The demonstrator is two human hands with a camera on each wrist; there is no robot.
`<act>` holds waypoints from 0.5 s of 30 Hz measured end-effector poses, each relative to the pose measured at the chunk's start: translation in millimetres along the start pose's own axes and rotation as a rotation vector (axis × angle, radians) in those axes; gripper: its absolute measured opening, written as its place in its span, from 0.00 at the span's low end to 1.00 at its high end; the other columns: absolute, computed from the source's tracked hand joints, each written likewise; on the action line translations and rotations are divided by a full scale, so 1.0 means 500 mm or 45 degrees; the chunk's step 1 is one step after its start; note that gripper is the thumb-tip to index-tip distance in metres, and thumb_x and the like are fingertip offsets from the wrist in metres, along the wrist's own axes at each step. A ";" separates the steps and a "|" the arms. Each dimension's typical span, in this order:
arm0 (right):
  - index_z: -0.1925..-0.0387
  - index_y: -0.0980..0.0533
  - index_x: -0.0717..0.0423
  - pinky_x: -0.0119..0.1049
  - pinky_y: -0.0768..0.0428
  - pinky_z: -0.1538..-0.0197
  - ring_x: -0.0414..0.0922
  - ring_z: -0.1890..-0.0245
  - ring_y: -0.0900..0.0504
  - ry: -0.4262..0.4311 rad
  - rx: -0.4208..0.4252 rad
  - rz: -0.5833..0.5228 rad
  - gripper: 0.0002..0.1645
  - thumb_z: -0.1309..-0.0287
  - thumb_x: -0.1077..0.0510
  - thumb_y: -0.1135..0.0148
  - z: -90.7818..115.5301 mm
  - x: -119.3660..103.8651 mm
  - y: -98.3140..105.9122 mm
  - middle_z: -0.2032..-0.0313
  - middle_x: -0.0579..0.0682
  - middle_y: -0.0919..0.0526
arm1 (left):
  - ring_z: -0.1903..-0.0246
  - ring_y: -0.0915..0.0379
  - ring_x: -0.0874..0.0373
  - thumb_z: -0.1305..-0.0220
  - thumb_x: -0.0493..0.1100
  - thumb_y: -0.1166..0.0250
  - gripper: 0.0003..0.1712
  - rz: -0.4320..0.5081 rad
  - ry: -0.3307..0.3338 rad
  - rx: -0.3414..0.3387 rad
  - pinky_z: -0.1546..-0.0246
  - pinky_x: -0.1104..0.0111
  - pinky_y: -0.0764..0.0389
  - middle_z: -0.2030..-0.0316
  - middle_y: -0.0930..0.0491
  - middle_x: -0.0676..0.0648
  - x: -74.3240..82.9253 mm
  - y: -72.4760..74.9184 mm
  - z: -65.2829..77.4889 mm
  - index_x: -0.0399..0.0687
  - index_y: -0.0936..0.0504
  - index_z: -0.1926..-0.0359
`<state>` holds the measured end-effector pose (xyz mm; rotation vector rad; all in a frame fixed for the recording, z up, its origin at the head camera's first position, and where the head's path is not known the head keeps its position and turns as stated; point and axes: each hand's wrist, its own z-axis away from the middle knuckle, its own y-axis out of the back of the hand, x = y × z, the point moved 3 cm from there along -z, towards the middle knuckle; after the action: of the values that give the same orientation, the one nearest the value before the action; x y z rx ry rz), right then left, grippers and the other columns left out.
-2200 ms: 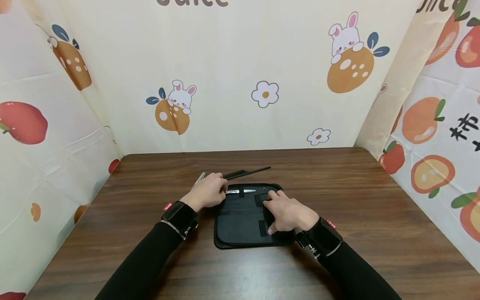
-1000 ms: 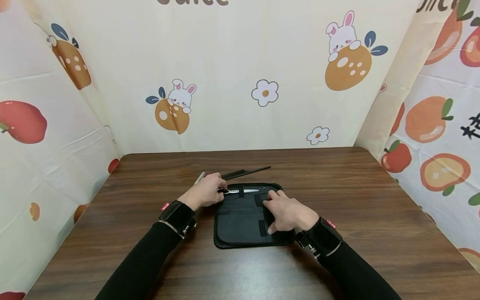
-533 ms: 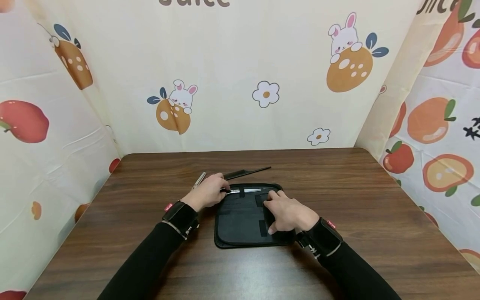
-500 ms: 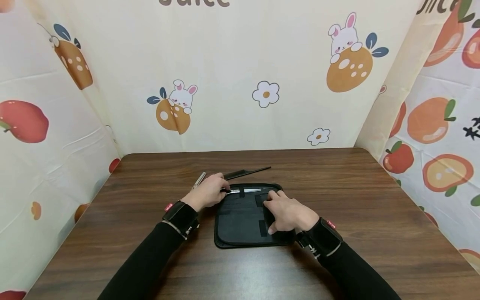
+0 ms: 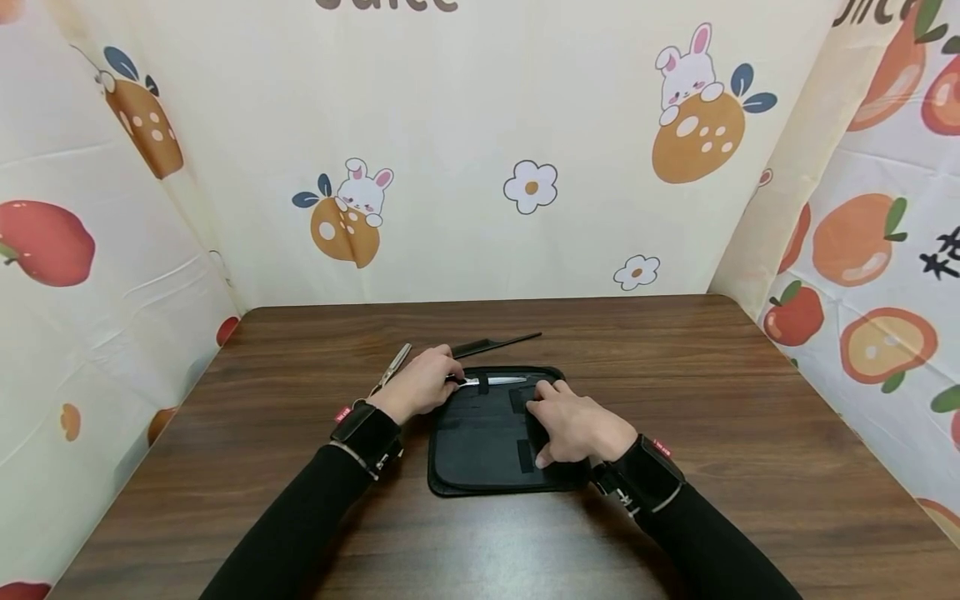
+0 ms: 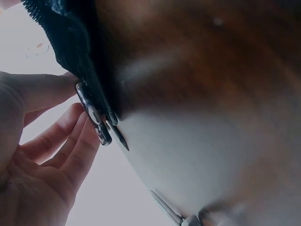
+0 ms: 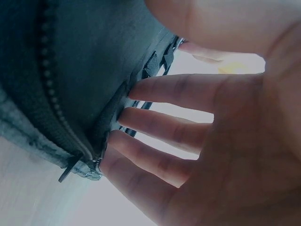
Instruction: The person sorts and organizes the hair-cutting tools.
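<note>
In the head view a black zip case lies open on the table. My left hand is at its far left corner, thumb and fingers pinching the dark, shiny handle of a pair of scissors. Their silver blade runs rightward through a small elastic loop along the case's far edge. The finger rings are mostly hidden by the hand. My right hand rests on the case's right side, fingers extended and fingertips on the dark lining in the right wrist view, thumb spread toward the near edge.
A black comb lies just behind the case. Another silver scissors-like tool lies to the left, partly behind my left hand. The wooden table is bordered by printed cloth at the back and both sides.
My left hand has moved slightly right, sliding the scissors' blade further through the loop. More of the silver tool behind that hand now shows. My right hand has stayed in place.
</note>
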<state>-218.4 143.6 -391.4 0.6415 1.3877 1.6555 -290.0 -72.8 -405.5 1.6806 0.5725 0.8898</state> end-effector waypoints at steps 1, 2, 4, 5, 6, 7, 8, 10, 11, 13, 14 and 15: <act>0.39 0.28 0.58 0.44 0.25 0.55 0.50 0.47 0.35 -0.001 0.002 0.000 0.42 0.54 0.45 0.26 0.000 0.000 0.000 0.45 0.53 0.33 | 0.66 0.30 0.55 0.39 0.34 0.36 0.09 0.001 -0.002 0.001 0.62 0.63 0.26 0.65 0.27 0.47 0.000 0.000 0.001 0.44 0.15 0.58; 0.39 0.28 0.58 0.44 0.25 0.55 0.50 0.47 0.35 -0.002 0.003 0.001 0.42 0.54 0.45 0.26 0.000 0.000 0.001 0.45 0.53 0.33 | 0.66 0.30 0.55 0.38 0.35 0.36 0.09 0.003 -0.001 -0.001 0.62 0.63 0.27 0.65 0.28 0.48 -0.001 0.000 0.001 0.45 0.15 0.57; 0.39 0.28 0.58 0.44 0.25 0.55 0.50 0.47 0.35 -0.003 0.006 0.000 0.42 0.55 0.45 0.26 0.001 0.000 0.000 0.45 0.53 0.33 | 0.65 0.30 0.56 0.38 0.36 0.37 0.09 0.007 0.008 -0.002 0.62 0.64 0.27 0.65 0.28 0.48 -0.003 0.001 0.004 0.46 0.15 0.57; 0.40 0.28 0.58 0.44 0.25 0.55 0.50 0.47 0.35 -0.004 0.007 -0.001 0.42 0.55 0.45 0.26 0.001 0.000 0.000 0.45 0.53 0.33 | 0.65 0.30 0.56 0.37 0.37 0.37 0.09 0.007 0.015 0.000 0.62 0.63 0.28 0.64 0.27 0.49 -0.005 0.002 0.007 0.47 0.15 0.57; 0.39 0.28 0.57 0.44 0.25 0.54 0.50 0.47 0.35 -0.005 0.008 -0.004 0.42 0.55 0.45 0.26 0.001 0.000 0.000 0.45 0.53 0.33 | 0.64 0.30 0.55 0.37 0.37 0.37 0.09 0.005 0.023 0.004 0.62 0.63 0.28 0.64 0.27 0.49 -0.007 0.003 0.009 0.48 0.14 0.57; 0.39 0.28 0.57 0.44 0.25 0.54 0.50 0.47 0.35 -0.006 0.007 -0.007 0.42 0.55 0.45 0.26 0.001 -0.001 0.000 0.45 0.53 0.33 | 0.63 0.30 0.55 0.37 0.37 0.38 0.09 0.006 0.030 0.010 0.61 0.63 0.28 0.64 0.26 0.49 -0.009 0.005 0.012 0.48 0.14 0.57; 0.39 0.28 0.57 0.44 0.25 0.54 0.50 0.47 0.35 -0.007 0.006 -0.008 0.42 0.55 0.45 0.26 0.001 -0.001 -0.001 0.44 0.53 0.33 | 0.62 0.29 0.54 0.37 0.37 0.38 0.10 0.004 0.041 0.016 0.59 0.62 0.27 0.63 0.25 0.49 -0.011 0.007 0.014 0.49 0.14 0.57; 0.39 0.28 0.57 0.45 0.25 0.54 0.50 0.46 0.35 -0.008 0.004 -0.007 0.42 0.55 0.45 0.26 0.000 -0.001 -0.002 0.44 0.53 0.33 | 0.60 0.28 0.53 0.38 0.35 0.39 0.11 0.001 0.052 0.027 0.57 0.61 0.27 0.62 0.23 0.49 -0.015 0.011 0.019 0.48 0.14 0.56; 0.39 0.28 0.57 0.45 0.25 0.54 0.50 0.46 0.35 -0.009 0.003 -0.005 0.42 0.55 0.45 0.26 0.000 -0.001 -0.002 0.44 0.53 0.33 | 0.59 0.27 0.52 0.38 0.34 0.39 0.12 0.006 0.052 0.024 0.56 0.60 0.27 0.62 0.22 0.49 -0.016 0.013 0.021 0.48 0.14 0.55; 0.39 0.29 0.57 0.45 0.25 0.53 0.50 0.46 0.35 -0.012 0.000 0.001 0.43 0.55 0.44 0.26 0.000 -0.001 -0.002 0.44 0.53 0.33 | 0.58 0.26 0.52 0.38 0.33 0.40 0.14 0.017 0.049 0.010 0.55 0.60 0.26 0.61 0.21 0.48 -0.017 0.014 0.024 0.46 0.15 0.53; 0.39 0.29 0.57 0.46 0.25 0.53 0.50 0.45 0.35 -0.013 -0.001 0.005 0.43 0.55 0.44 0.26 0.000 -0.001 -0.003 0.43 0.53 0.33 | 0.58 0.26 0.53 0.38 0.32 0.41 0.15 0.019 0.048 0.000 0.55 0.60 0.25 0.60 0.21 0.47 -0.018 0.014 0.025 0.45 0.16 0.52; 0.39 0.29 0.57 0.46 0.25 0.53 0.50 0.45 0.35 -0.014 -0.001 0.006 0.43 0.55 0.44 0.26 0.000 -0.001 -0.003 0.43 0.53 0.33 | 0.58 0.25 0.53 0.38 0.32 0.41 0.15 0.021 0.045 -0.012 0.55 0.61 0.25 0.59 0.21 0.47 -0.019 0.014 0.025 0.45 0.16 0.52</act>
<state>-217.5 143.3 -392.5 0.6529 1.3791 1.6537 -286.0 -89.3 -402.8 1.6662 0.5784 0.9339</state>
